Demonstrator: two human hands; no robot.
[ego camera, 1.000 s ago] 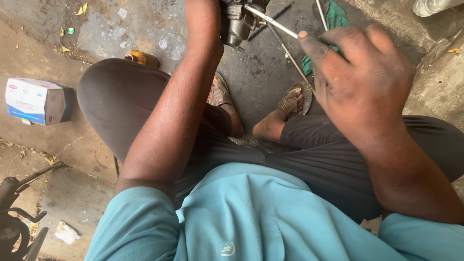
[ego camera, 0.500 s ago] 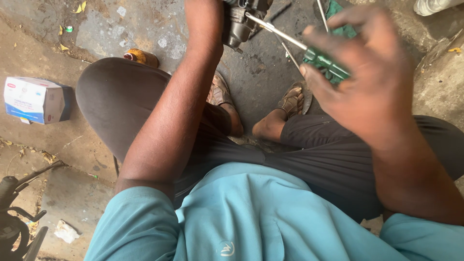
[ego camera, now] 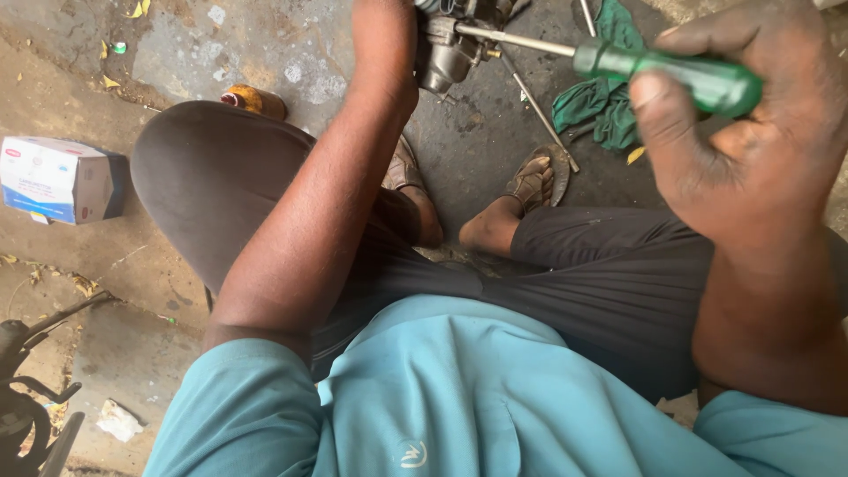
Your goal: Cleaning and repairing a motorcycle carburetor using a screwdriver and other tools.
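Box, white and blue, lies far left on the floor. Right hand grips a green screwdriver; the left hand's grip is cropped out, beside a metal part.

Even, soft daylight lights your view; no hard shadows fall on the concrete floor, only a dim patch beneath your legs. You see a faint sheen along the green screwdriver handle and on your left forearm. Your right hand, nearest the lens, looms large and slightly soft; focus elsewhere holds sharp
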